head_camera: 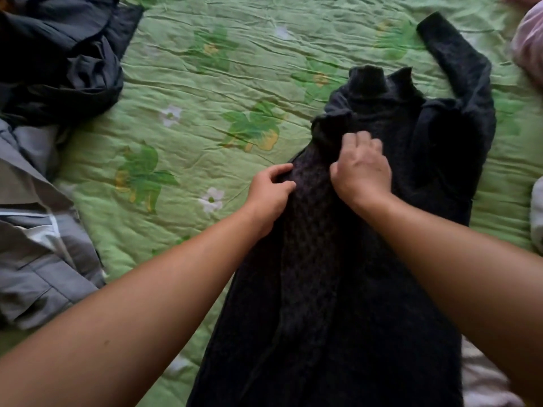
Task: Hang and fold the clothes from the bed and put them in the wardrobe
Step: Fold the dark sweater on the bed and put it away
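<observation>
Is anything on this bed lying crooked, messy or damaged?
The dark sweater lies lopsided: one sleeve seems folded over its front, gripped by the left hand and right hand; the other sprawls out top right. A dark garment lies crumpled top left. No damage shows.

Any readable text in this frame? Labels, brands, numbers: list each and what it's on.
None readable.
Sweater: plain dark knit, no tag or print shows.
Grey jacket: no legible label.
Dark clothes: no lettering shows.
Quilt: flower print only, no words.
</observation>
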`<state>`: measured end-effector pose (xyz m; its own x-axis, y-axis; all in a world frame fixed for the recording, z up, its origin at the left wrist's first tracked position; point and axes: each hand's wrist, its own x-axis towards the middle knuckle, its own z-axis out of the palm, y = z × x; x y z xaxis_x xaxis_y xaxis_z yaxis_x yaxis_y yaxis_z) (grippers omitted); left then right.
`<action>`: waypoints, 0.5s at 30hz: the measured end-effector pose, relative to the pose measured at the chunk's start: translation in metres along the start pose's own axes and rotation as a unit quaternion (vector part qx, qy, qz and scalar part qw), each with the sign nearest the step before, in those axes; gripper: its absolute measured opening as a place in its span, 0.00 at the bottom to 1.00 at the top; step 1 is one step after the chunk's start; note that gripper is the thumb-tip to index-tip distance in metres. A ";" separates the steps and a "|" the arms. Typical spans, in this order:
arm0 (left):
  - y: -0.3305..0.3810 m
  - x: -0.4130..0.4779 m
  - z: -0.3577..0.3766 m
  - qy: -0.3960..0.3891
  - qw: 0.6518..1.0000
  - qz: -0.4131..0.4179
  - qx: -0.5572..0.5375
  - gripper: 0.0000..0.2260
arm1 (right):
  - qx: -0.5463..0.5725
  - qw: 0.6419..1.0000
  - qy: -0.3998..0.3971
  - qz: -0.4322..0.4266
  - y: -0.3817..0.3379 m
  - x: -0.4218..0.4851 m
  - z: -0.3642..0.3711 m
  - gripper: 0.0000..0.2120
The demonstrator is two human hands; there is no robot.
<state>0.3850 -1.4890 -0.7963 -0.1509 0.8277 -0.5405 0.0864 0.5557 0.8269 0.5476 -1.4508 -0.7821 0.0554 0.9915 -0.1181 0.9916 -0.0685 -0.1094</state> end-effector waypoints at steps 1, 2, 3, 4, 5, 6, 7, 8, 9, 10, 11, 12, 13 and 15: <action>-0.003 0.001 -0.001 0.005 1.000 -0.008 -0.015 0.18 | 0.063 0.996 -0.004 0.065 0.010 0.001 0.000 0.17; -0.003 0.001 -0.001 0.012 0.999 -0.016 -0.033 0.18 | 0.129 0.983 -0.014 0.130 0.018 0.004 -0.003 0.17; -0.002 0.002 -0.001 0.022 0.998 -0.026 -0.052 0.18 | 0.193 0.964 -0.020 0.182 0.022 0.009 -0.004 0.17; -0.001 0.004 0.000 0.029 0.996 -0.040 -0.073 0.18 | 0.257 0.942 -0.018 0.214 0.021 0.016 -0.008 0.17; 0.000 0.007 0.000 0.029 0.993 -0.054 -0.099 0.17 | 0.317 0.920 -0.011 0.230 0.017 0.026 -0.012 0.18; 0.002 0.007 0.001 0.024 0.990 -0.065 -0.124 0.17 | 0.361 0.903 -0.015 0.232 0.009 0.037 -0.016 0.22; 0.002 0.008 0.000 0.018 0.987 -0.072 -0.145 0.17 | 0.379 0.897 -0.032 0.224 0.002 0.045 -0.019 0.28; 0.004 0.008 0.000 0.015 0.984 -0.076 -0.163 0.18 | 0.385 0.894 -0.061 0.222 -0.006 0.049 -0.024 0.32; 0.004 0.008 -0.002 0.018 0.980 -0.081 -0.178 0.18 | 0.388 0.891 -0.083 0.221 -0.011 0.058 -0.021 0.30; 0.005 0.007 -0.005 0.024 0.976 -0.086 -0.197 0.18 | 0.404 0.880 -0.103 0.228 -0.016 0.063 -0.023 0.24; 0.008 0.007 -0.009 0.031 0.970 -0.092 -0.222 0.18 | 0.430 0.866 -0.109 0.232 -0.021 0.070 -0.022 0.16; 0.011 0.008 -0.014 0.040 0.961 -0.098 -0.255 0.18 | 0.463 0.848 -0.106 0.233 -0.028 0.079 -0.024 0.12; 0.015 0.010 -0.020 0.050 0.949 -0.103 -0.292 0.17 | 0.500 0.829 -0.098 0.231 -0.034 0.088 -0.025 0.11; 0.019 0.015 -0.034 0.073 0.929 -0.104 -0.348 0.17 | 0.580 0.776 -0.123 0.216 -0.047 0.102 -0.029 0.15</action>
<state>0.3508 -1.4684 -0.7834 -0.2294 0.6603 -0.7151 -0.6086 0.4760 0.6348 0.5103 -1.3433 -0.7604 0.1877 0.8063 -0.5609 0.1074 -0.5845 -0.8042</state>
